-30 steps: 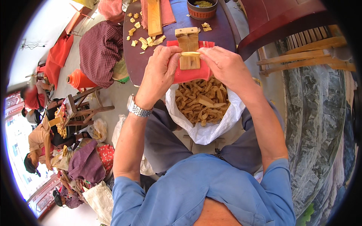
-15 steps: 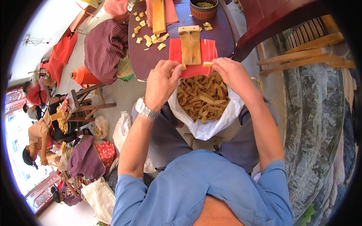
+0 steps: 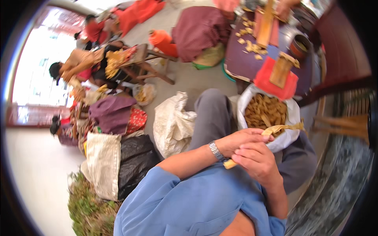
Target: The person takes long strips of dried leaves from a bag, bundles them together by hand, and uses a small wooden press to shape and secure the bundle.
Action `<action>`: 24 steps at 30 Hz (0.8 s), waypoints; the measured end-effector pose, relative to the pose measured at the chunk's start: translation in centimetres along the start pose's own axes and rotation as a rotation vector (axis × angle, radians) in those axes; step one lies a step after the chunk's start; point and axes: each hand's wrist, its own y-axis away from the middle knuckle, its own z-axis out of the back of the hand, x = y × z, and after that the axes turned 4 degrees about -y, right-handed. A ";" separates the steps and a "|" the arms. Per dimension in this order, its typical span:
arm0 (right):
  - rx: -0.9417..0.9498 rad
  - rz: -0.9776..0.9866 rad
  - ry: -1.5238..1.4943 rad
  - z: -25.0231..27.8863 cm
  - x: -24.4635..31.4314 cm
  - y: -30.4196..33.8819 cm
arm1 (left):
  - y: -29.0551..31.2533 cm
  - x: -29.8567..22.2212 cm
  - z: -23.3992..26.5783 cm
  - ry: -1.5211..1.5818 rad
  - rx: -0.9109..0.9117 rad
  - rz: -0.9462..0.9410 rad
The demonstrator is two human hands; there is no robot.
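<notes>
My left hand (image 3: 246,139), with a metal watch (image 3: 217,151) at the wrist, is closed near a pale yellow, ragged strip (image 3: 285,128) that sticks out past its fingertips. Just below it my right hand (image 3: 258,159) is closed, its fingers against the left palm. From its fingertips pokes the end of a yellow stick-like piece (image 3: 229,164); whether this joins the strip is hidden by the hands. Beyond them, a white sack (image 3: 292,137) between my knees holds many brown strips (image 3: 264,112). A wooden board (image 3: 281,70) on a red cloth (image 3: 264,76) overhangs the sack.
On the purple table (image 3: 236,59) lie several yellow pieces (image 3: 252,47), a second board (image 3: 265,25) and a dark pot (image 3: 300,45). Another person's hand (image 3: 285,8) is at the far edge. A white sack (image 3: 173,126) and a wooden bench (image 3: 143,61) stand left.
My hands have come back from the board toward my body and together, with the strip now between them. My view has turned left. Bits of peel-like material now lie on the board's top end.
</notes>
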 end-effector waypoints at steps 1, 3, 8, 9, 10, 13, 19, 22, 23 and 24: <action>-0.017 -0.012 0.019 0.4 0.6 -0.1 | 0.2 -0.7 -0.3 -0.022 -0.006 -0.017; -0.049 -0.106 -0.106 0.9 1.3 0.0 | 0.3 -0.1 0.9 -0.378 -0.002 -0.121; -0.301 -0.407 -0.228 1.2 0.5 2.9 | 2.0 -0.7 -1.4 -0.833 0.066 -0.001; -0.346 -0.486 -0.243 1.0 0.5 3.1 | 1.5 0.1 -0.9 -0.976 0.041 -0.053; -0.387 -0.571 -0.255 0.9 0.6 3.5 | 1.8 -0.1 -1.0 -1.116 0.014 -0.140; -0.481 -0.689 -0.250 0.0 0.2 3.2 | 3.0 -0.7 -1.1 -1.477 -0.034 -0.450; -0.355 -0.983 -0.525 -0.9 -2.8 5.9 | 4.3 -2.3 -2.2 -1.544 -0.224 -0.490; -0.266 -1.067 -0.989 -1.3 -1.8 5.6 | 3.5 -1.3 -0.4 -1.455 0.006 -0.725; -0.267 -1.110 -1.109 -1.1 -2.0 6.3 | 3.4 -1.1 -0.4 -1.379 0.039 -0.629; -0.274 -1.149 -1.233 -1.1 -2.0 6.9 | 3.5 -1.4 -0.3 -1.360 0.006 -0.564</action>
